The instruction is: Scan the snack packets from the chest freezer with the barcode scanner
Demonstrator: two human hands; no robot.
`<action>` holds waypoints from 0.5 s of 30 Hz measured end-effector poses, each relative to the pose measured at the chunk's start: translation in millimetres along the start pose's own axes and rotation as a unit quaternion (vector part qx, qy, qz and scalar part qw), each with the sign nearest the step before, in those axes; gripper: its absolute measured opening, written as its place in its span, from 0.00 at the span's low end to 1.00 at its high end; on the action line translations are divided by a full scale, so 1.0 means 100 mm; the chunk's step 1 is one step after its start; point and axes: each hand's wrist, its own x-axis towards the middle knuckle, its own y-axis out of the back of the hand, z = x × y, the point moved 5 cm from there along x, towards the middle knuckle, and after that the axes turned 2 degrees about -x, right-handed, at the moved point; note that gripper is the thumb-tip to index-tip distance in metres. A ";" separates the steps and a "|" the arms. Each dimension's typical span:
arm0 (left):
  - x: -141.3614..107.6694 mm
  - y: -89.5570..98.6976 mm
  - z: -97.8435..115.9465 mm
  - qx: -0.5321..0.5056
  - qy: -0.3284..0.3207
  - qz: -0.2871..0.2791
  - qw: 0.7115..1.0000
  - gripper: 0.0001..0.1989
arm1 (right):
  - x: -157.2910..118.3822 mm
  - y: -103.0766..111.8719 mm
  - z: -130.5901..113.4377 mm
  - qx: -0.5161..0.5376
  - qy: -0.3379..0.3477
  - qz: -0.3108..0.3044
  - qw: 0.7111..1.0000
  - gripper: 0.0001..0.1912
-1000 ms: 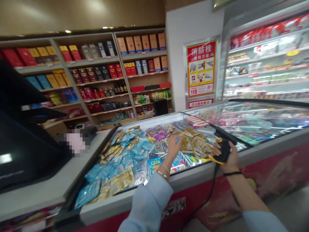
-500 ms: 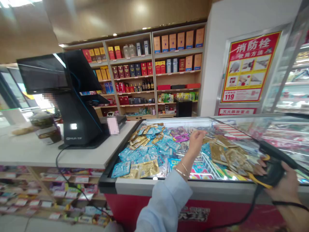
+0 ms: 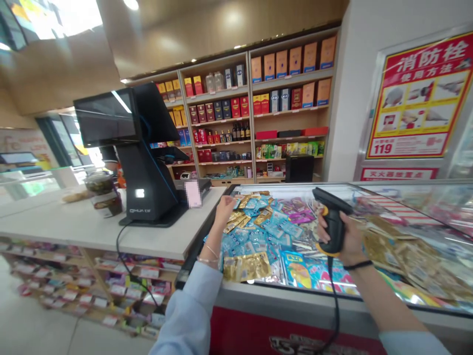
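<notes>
My left hand is closed, fingers pressed together, at the left edge of the freezer's glass top, beside gold and blue packets; what it holds, if anything, is too small to name. My right hand grips a black barcode scanner by its handle, above the middle of the glass. Under the left hand spread blue packets and gold packets, with purple packets behind. More gold packets are piled right of the scanner.
A black register terminal stands on the white counter at left, near a cup. The scanner's cable hangs over the freezer's front edge. Shelves of boxed goods and a red-yellow poster are behind.
My left hand has gone left, from the middle of the glass to its left edge. My right hand has raised the scanner and brought it left. The view has turned left.
</notes>
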 end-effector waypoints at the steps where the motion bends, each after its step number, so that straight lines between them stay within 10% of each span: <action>1: 0.04 0.08 -0.12 0.049 0.015 0.015 0.999 0.10 | 0.10 -0.07 0.10 0.007 -0.007 -0.015 1.000 0.17; 8: 0.03 0.26 -0.39 0.393 -0.035 0.088 0.915 0.16 | 0.44 -0.16 0.75 0.003 -0.100 -0.044 0.994 0.16; 15: -0.04 0.33 -0.45 0.501 -0.032 0.059 0.863 0.17 | 0.40 0.06 1.00 0.008 -0.135 0.000 0.991 0.15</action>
